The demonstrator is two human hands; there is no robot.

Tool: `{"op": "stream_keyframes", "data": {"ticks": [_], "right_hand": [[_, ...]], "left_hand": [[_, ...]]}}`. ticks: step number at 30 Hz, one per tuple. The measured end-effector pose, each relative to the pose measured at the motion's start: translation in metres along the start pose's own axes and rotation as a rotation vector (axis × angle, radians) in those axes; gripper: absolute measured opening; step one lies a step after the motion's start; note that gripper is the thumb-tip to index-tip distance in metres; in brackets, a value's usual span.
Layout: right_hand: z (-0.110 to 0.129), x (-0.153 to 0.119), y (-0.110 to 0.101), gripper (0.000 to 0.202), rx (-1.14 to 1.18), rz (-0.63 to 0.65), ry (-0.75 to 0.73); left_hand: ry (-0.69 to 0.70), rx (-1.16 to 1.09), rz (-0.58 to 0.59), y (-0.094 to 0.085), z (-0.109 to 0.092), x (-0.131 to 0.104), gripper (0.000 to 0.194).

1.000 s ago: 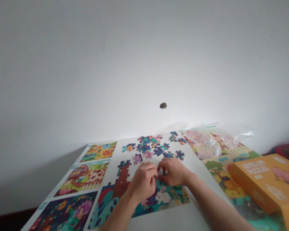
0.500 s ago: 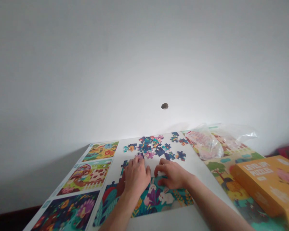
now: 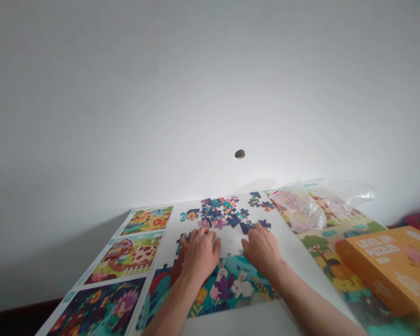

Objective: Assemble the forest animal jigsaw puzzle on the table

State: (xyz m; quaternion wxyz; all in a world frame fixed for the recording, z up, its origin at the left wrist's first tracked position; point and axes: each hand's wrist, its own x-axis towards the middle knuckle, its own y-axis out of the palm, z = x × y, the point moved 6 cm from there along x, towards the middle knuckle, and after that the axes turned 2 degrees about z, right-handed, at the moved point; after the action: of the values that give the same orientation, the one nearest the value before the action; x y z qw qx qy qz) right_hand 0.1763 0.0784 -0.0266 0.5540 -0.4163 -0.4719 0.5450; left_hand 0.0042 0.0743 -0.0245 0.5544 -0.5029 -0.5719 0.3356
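My left hand [image 3: 200, 254] rests over the left part of a partly joined jigsaw puzzle [image 3: 227, 287], which shows white rabbits and plants. Its fingers are apart and lightly bent, with the tips just below a purple puzzle piece [image 3: 205, 223]. My right hand [image 3: 264, 247] is at the near edge of the loose pieces on the right. Its fingertips touch or hover over dark blue puzzle pieces [image 3: 247, 227], and its thumb sticks out to the left. A pile of loose puzzle pieces [image 3: 215, 210] lies beyond both hands. Neither hand visibly holds a piece.
Printed picture cards [image 3: 126, 256] line the left side of the white table [image 3: 290, 252]. On the right are a clear plastic bag [image 3: 308, 210], a colourful animal picture sheet [image 3: 322, 247] and an orange puzzle box [image 3: 381, 256]. A wall [image 3: 161, 116] with a hole rises behind.
My right hand has moved forward and to the right, off the joined puzzle towards the loose pieces. The left hand has shifted slightly, and the purple piece near its fingertips now shows more fully.
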Motion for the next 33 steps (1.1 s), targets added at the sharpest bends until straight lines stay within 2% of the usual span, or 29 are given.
{"op": "stream_keyframes", "data": {"ticks": [3,7,10,12,17,22,25,28,31,33], "right_hand": [[0.005,-0.002,0.01,0.036,0.017,0.037,-0.054],[0.004,0.006,0.028,0.058,0.044,0.046,-0.087],[0.002,0.015,0.035,0.06,0.057,0.061,-0.115],[0.002,0.017,0.033,0.058,0.067,0.05,-0.114],[0.01,0.015,0.015,0.037,0.168,0.006,-0.155],[0.027,0.011,0.019,0.046,0.21,0.128,-0.414],[0.028,0.014,0.021,0.049,0.19,0.176,-0.437],[0.023,0.016,0.012,0.043,0.173,0.056,-0.312],[0.005,0.014,0.003,0.042,0.095,-0.11,-0.022],[-0.006,0.011,0.006,0.049,0.034,-0.119,0.128]], "left_hand": [[0.057,-0.041,0.029,0.004,-0.003,0.0,0.027],[0.1,-0.069,0.051,0.008,-0.004,0.0,0.028],[0.119,-0.085,0.064,0.007,-0.005,-0.001,0.029],[0.127,-0.096,0.066,0.006,-0.006,-0.001,0.029],[0.199,-0.173,0.081,0.003,-0.014,-0.003,0.025],[0.309,-0.216,0.15,-0.005,-0.029,-0.009,0.014],[0.341,-0.22,0.205,-0.007,-0.034,-0.011,0.019],[0.331,-0.234,0.25,-0.003,-0.033,-0.012,0.028],[0.3,-0.257,0.273,0.004,-0.03,-0.012,0.031],[0.301,-0.27,0.274,0.006,-0.03,-0.012,0.032]]}}
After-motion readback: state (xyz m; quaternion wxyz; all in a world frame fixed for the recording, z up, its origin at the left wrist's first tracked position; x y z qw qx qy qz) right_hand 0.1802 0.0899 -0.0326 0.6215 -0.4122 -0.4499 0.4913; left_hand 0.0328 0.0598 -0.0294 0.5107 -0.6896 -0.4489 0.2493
